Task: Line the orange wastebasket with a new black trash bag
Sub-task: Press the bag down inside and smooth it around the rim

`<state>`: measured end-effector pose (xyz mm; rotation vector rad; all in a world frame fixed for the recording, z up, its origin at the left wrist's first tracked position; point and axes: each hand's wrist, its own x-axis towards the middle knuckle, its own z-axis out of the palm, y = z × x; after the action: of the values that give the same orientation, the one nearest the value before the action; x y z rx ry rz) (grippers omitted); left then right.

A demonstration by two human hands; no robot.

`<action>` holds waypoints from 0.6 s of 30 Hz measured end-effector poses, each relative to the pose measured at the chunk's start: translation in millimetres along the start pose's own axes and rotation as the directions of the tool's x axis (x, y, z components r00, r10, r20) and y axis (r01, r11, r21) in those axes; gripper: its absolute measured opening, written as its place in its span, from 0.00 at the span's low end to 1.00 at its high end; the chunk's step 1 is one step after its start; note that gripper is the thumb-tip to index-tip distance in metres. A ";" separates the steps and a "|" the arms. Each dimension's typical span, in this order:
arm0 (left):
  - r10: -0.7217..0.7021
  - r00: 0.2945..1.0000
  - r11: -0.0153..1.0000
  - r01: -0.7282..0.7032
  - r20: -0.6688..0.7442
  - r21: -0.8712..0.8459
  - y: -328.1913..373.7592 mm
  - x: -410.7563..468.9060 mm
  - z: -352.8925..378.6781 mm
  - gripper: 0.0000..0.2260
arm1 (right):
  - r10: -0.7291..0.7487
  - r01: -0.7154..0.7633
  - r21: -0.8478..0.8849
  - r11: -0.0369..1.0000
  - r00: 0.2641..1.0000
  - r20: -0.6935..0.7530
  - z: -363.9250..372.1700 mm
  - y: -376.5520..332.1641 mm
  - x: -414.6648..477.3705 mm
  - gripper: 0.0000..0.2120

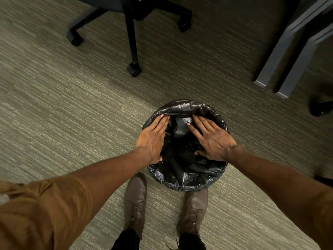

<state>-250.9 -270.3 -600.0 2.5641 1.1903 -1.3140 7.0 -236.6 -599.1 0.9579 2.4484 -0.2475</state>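
A round wastebasket stands on the carpet just ahead of my boots, and no orange shows because a black trash bag [183,179] is folded over its whole rim and hangs down inside. My left hand [153,139] lies flat over the left rim, fingers stretched toward the far edge and pressed on the plastic. My right hand [212,139] spreads open over the right side of the mouth, fingers resting on the bag's inner fold. Neither hand pinches or lifts the bag. The basket's walls are hidden under the plastic.
A black office chair base [132,38] with castors stands on the carpet beyond the basket. Grey desk legs [281,65] rise at the upper right, with another castor [319,107] at the right edge. My brown boots [135,202] stand close behind the basket.
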 end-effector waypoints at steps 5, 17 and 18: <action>-0.050 0.996 0.978 0.033 -0.079 -0.206 6.8 -6.2 -13.3 0.48 | 0.103 -0.083 0.135 0.987 0.983 -0.149 -8.0 -19.9 -5.5 0.37; 0.078 0.997 0.910 -0.068 0.008 -0.408 62.5 -50.0 -9.0 0.49 | 0.365 -0.377 0.194 0.906 0.926 0.093 16.6 -85.7 -32.3 0.65; 0.083 0.994 0.908 -0.044 0.075 -0.417 61.5 -49.3 -6.6 0.50 | 0.376 -0.392 0.181 0.902 0.919 0.118 19.2 -84.2 -31.7 0.66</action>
<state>-224.6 -342.0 -579.7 2.1965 1.2035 -1.0165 -22.6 -323.7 -600.4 1.4649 2.1318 -0.3915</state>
